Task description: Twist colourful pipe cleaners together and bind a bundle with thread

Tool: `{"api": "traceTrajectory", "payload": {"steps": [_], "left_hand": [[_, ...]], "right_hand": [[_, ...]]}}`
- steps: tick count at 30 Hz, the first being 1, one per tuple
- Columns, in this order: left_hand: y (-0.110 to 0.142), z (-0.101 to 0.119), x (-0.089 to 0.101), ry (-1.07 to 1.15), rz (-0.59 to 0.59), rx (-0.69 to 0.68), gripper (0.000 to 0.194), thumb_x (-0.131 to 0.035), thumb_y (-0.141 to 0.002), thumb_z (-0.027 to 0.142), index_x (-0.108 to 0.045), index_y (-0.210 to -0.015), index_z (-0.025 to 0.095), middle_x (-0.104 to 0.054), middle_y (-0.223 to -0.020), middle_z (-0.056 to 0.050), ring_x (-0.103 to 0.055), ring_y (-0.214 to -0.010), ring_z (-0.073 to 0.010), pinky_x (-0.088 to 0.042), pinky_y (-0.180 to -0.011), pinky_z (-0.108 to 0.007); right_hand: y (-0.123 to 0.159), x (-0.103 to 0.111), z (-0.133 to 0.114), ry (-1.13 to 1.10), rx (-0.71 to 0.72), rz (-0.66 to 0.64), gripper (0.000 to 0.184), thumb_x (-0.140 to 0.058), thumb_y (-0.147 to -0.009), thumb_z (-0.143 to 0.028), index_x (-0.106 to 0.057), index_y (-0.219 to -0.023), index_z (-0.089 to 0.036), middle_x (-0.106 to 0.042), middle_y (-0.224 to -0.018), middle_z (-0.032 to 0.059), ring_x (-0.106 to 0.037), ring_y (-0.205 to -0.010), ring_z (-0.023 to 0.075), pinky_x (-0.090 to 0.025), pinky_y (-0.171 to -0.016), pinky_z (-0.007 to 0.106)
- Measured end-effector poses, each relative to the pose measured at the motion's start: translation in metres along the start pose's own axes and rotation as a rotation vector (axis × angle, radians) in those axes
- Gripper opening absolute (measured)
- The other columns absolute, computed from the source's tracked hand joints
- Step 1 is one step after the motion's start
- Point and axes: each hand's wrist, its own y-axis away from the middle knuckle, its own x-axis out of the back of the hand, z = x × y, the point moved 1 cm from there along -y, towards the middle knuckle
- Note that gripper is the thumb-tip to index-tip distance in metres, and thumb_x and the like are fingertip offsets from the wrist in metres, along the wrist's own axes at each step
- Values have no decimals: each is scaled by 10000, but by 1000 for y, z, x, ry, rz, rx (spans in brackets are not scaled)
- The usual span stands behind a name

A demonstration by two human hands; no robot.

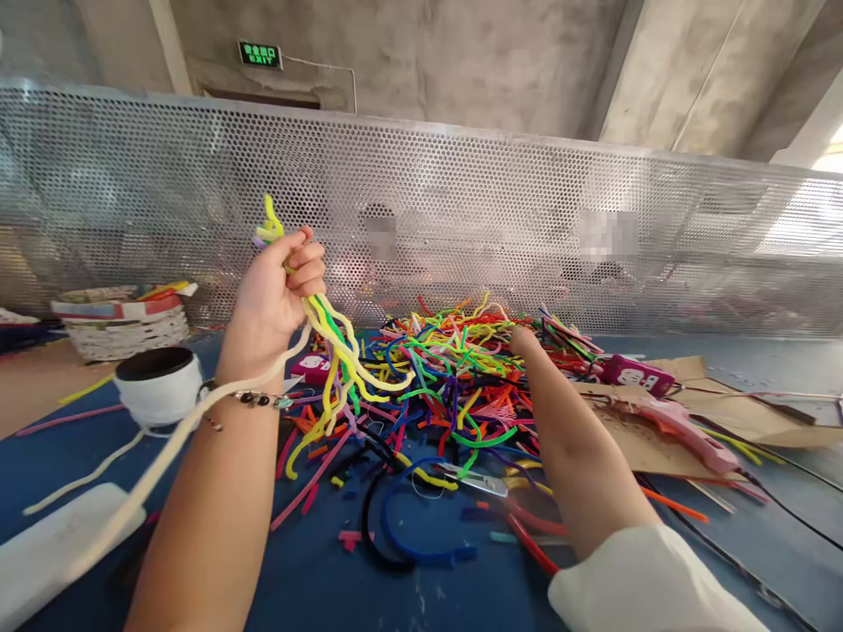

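Note:
Up at the left, my left hand point(290, 272) is closed around a bunch of pipe cleaners point(349, 364), mostly yellow with some green and purple. Short ends poke out above the fist, and long wavy ends hang below it. One cream strand trails back over the left wrist. My right hand point(522, 340) reaches into the far side of a heaped pile of multicoloured pipe cleaners point(454, 351); its fingers are hidden. Nearer to me lie scissors point(478, 479) and a blue curved band point(395, 527) beside a black one.
A pink glue gun point(685, 430) with a cord rests on cardboard point(751, 412) at right, beside a purple packet point(636, 376). At left stand a white round container point(158, 395) and a woven basket point(125, 325). A perforated metal screen point(461, 193) runs behind; blurred people show through it.

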Motion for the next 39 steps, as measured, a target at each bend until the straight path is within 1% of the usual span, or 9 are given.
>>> {"api": "traceTrajectory", "payload": {"steps": [8, 15, 21, 24, 28, 32, 34, 36, 39], "left_hand": [[-1, -3, -7, 6, 21, 12, 383, -184, -882, 88, -452, -617, 153, -252, -380, 83, -171, -249, -19, -124, -248, -140], [-2, -6, -6, 1, 27, 19, 362, -226, -878, 95, -459, -607, 149, -255, -383, 81, -181, -248, -14, -127, -254, -144], [-2, -6, -4, 0, -14, 14, 355, -213, -877, 96, -447, -614, 149, -253, -381, 84, -195, -248, -16, -137, -250, -132], [-2, -8, -6, -19, -28, 23, 331, -233, -873, 96, -454, -632, 145, -268, -396, 86, -203, -253, -8, -153, -259, -121], [-5, -14, -8, -68, -50, 70, 281, -286, -852, 95, -475, -647, 128, -301, -425, 79, -227, -269, -6, -155, -266, -126], [-8, -25, -10, -117, -89, 94, 215, -350, -825, 107, -491, -664, 125, -313, -454, 80, -238, -286, 0, -162, -287, -124], [-9, -30, -10, -164, -112, 75, 156, -409, -804, 119, -500, -677, 120, -314, -468, 84, -240, -297, 8, -153, -299, -114], [-10, -36, -9, -220, -126, 68, 90, -493, -768, 142, -509, -684, 114, -314, -486, 86, -245, -315, 15, -144, -311, -106], [-11, -42, -7, -267, -157, 109, 114, -606, -709, 195, -539, -717, 103, -296, -509, 88, -240, -346, 15, -145, -327, -109]], "right_hand": [[-16, -14, 6, -348, -268, 32, 314, -474, -837, -304, -490, -1114, -157, -516, -1120, 75, -532, -952, 175, -457, -794, 385], [-27, -5, -15, -812, -235, 11, 315, -467, -841, -311, -489, -1112, -152, -527, -1098, 74, -543, -923, 166, -469, -771, 372], [-35, 0, -38, -997, -177, 35, 291, -473, -838, -304, -507, -1077, -142, -545, -1055, 66, -554, -886, 153, -478, -744, 353], [-41, 13, -50, -1057, -150, 140, 268, -477, -836, -308, -523, -1029, -127, -566, -977, 52, -564, -806, 130, -487, -684, 317], [-44, 47, -70, -1130, -63, 320, 198, -357, -876, -181, -540, -828, -124, -539, -634, -31, -504, -535, 36, -420, -550, 176], [-25, 82, -102, -1162, 80, 362, 248, -297, -872, -135, -520, -765, -151, -483, -484, -72, -421, -408, 18, -351, -468, 137], [-1, 89, -122, -1098, 270, 240, 274, -293, -877, -151, -530, -741, -146, -446, -400, -80, -359, -342, 27, -294, -399, 144], [32, 84, -140, -954, 452, -11, 305, -282, -886, -181, -539, -728, -136, -434, -360, -79, -348, -315, 31, -270, -371, 150], [84, 63, -155, -766, 547, -379, 309, -276, -888, -225, -529, -734, -137, -431, -349, -80, -349, -299, 42, -274, -356, 161]]}}
